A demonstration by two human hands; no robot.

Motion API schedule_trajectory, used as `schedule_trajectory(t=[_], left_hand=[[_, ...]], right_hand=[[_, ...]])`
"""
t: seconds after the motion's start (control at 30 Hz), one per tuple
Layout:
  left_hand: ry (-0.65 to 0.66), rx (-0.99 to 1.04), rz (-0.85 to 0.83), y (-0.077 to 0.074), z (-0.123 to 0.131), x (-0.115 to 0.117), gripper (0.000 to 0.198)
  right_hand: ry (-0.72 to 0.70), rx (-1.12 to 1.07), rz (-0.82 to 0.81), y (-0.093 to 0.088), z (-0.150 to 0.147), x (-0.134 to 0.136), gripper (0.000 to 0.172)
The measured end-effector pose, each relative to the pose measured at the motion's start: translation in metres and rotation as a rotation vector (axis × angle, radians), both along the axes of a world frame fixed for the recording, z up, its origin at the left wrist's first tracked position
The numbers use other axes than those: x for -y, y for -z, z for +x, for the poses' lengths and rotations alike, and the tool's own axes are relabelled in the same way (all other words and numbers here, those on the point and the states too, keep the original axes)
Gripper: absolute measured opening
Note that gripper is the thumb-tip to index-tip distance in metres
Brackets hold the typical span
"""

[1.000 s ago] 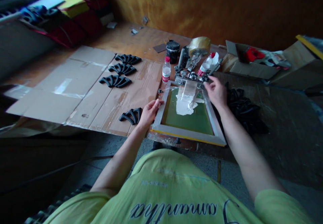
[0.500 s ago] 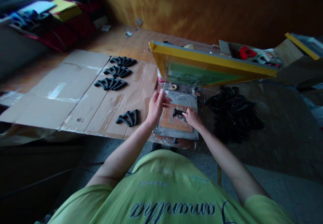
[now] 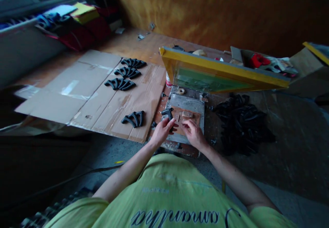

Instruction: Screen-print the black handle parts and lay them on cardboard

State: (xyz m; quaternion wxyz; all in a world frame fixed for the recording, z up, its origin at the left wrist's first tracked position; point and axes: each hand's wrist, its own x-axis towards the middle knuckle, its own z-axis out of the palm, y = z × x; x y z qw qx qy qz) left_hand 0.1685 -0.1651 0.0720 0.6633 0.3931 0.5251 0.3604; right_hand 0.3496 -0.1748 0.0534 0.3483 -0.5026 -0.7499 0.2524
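Observation:
My left hand (image 3: 163, 131) is closed around a black curved plastic handle (image 3: 167, 112), whose wider end points away from me. Beside it, over the right part of the wooden jig (image 3: 196, 116), my right hand (image 3: 194, 132) is empty with its fingers apart and slightly bent. That jig lies on a grey metal plate (image 3: 189, 102), and a small raised block (image 3: 187, 115) shows on it. Left of my hands, a few similar handles (image 3: 134, 119) lie side by side on flattened cardboard (image 3: 109, 108).
A yellow-edged screen frame (image 3: 223, 71) is tilted up behind the plate. Rows of black handles (image 3: 120, 84) lie farther back on the cardboard. At right is a heap of black handles (image 3: 243, 123). A tape roll (image 3: 181, 91) sits at the plate's back.
The black handle has left the jig and passed from my right hand to my left. My right hand has let go of it. The view has shifted slightly left.

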Motion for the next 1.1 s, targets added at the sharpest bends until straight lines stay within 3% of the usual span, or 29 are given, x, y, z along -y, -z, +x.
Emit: schedule_trajectory(t=[0.13, 0.3, 0.6, 1.1], left_hand=[[0.028, -0.034, 0.011, -0.009, 0.001, 0.003, 0.053], [0.008, -0.018, -0.017, 0.0, 0.004, 0.004, 0.055], [-0.042, 0.007, -0.002, 0.008, -0.004, 0.008, 0.055], [-0.038, 0.062, 0.005, 0.007, -0.01, 0.003, 0.052]], right_hand=[[0.098, -0.068, -0.065, -0.002, 0.03, -0.015, 0.022], [0.226, -0.123, -0.058, -0.007, 0.044, -0.039, 0.029], [0.339, -0.165, 0.123, -0.031, 0.034, -0.086, 0.033], [0.451, -0.143, 0.25, -0.061, 0.017, -0.1, 0.041]])
